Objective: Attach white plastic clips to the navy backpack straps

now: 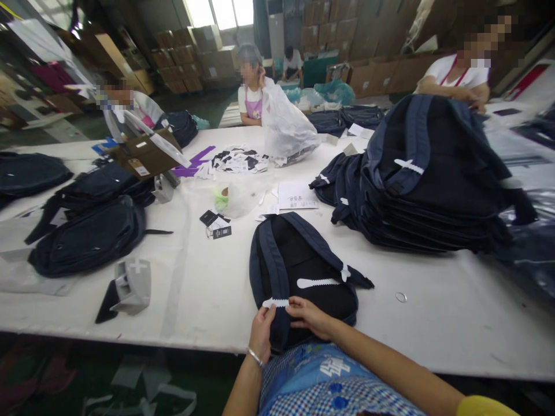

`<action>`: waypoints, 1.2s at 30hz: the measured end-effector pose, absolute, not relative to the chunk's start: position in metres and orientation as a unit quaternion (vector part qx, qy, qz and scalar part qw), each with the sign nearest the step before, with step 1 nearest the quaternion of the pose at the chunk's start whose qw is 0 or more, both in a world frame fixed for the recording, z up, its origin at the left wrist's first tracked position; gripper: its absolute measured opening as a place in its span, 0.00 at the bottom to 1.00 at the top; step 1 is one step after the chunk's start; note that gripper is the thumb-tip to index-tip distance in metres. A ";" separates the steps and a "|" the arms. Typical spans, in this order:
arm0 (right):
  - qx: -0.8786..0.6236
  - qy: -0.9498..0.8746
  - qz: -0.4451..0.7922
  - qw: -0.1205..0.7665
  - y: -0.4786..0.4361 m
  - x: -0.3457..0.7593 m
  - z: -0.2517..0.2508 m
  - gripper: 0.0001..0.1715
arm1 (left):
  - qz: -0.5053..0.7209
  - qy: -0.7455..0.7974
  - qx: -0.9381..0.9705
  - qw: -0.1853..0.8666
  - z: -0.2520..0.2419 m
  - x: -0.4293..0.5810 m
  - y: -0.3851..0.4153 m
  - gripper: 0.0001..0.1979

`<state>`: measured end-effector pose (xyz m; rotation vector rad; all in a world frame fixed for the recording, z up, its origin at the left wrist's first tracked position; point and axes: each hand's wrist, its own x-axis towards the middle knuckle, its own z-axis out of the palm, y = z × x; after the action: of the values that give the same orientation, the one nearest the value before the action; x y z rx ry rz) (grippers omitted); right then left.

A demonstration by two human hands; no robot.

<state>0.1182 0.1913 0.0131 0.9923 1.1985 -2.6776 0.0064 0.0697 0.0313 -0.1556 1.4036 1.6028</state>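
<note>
A dark navy backpack (303,254) lies straps-up on the table in front of me. A white toothed strip (276,303) crosses its left shoulder strap (274,260). My left hand (261,334) pinches the strap and the strip's left part between thumb and fingers. On the strip's right end, my right hand (309,316) has its fingers closed, with the strap between both hands. A second white toothed strip (318,282) lies loose on the back panel. Another small white strip (345,273) is fastened around the right strap.
A tall backpack stack (433,190) stands at the right, with a metal ring (401,297) nearer me. Tags (217,225), a tape roll (221,198) and a tape dispenser (133,286) lie leftward. More backpacks (89,234) rest at left. Several people work across the table.
</note>
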 end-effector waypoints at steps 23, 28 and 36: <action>0.404 0.865 -0.246 -0.167 0.298 0.193 0.013 0.25 | 0.458 0.824 0.116 0.313 0.013 -0.011 0.052 0.29; 0.393 0.877 -0.271 -0.060 0.335 0.237 -0.008 0.41 | 0.329 0.876 0.196 0.293 0.020 -0.003 0.056 0.38; 0.372 0.876 -0.298 -0.073 0.335 0.243 -0.005 0.37 | 0.347 0.836 0.416 0.091 0.057 0.025 0.090 0.26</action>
<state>0.2432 0.3352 -0.0048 1.2271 2.8888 -0.9823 0.0250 0.0900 0.0570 1.2359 2.4836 1.0329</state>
